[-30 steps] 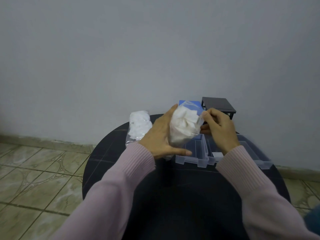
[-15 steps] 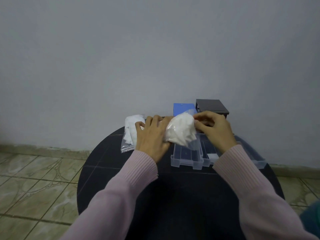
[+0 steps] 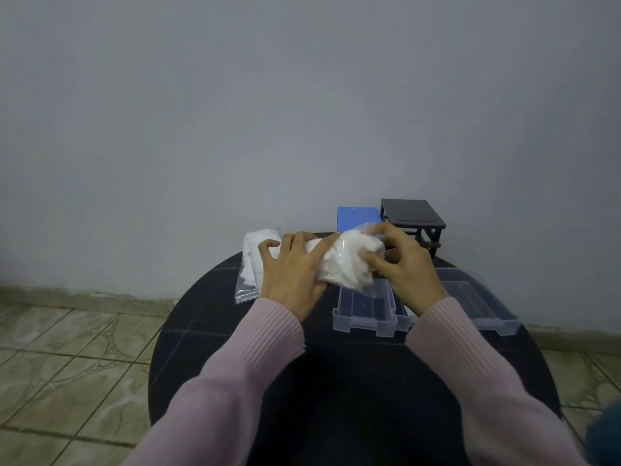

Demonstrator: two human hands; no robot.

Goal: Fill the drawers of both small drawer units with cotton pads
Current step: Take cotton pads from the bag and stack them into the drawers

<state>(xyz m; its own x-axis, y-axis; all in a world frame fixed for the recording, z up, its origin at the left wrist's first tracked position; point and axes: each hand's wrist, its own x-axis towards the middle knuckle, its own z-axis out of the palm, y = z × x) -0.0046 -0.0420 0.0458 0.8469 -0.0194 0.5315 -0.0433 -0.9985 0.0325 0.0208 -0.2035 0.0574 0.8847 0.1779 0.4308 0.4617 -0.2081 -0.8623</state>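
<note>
Desk [image 3: 235, 331]: round and dark; its rim curves from 9 o'clock round to 3 o'clock, with tiled floor [image 3: 67, 364] showing past it on the left and at far right.
Open room: bare desk surface lies at 6 o'clock, under the forearms; the wall [image 3: 302, 95] stands close behind the units at 12 o'clock.
Left hand [image 3: 292, 274]: its grip is clenched around the left end of a clear bag of cotton pads [image 3: 346, 264], fingers curled over the top.
Right hand [image 3: 403, 267]: its grip pinches the bag's right end, thumb pressing into the plastic.
Bag: held just above the clear drawer [image 3: 364, 317], which lies pulled out on the desk.
Second clear drawer [image 3: 484, 307]: at 3 o'clock, also out.
Second bag of pads [image 3: 250, 264]: lies flat at 10 o'clock.
Blue unit [image 3: 358, 218], black unit [image 3: 413, 216]: side by side at 12 to 1 o'clock.
</note>
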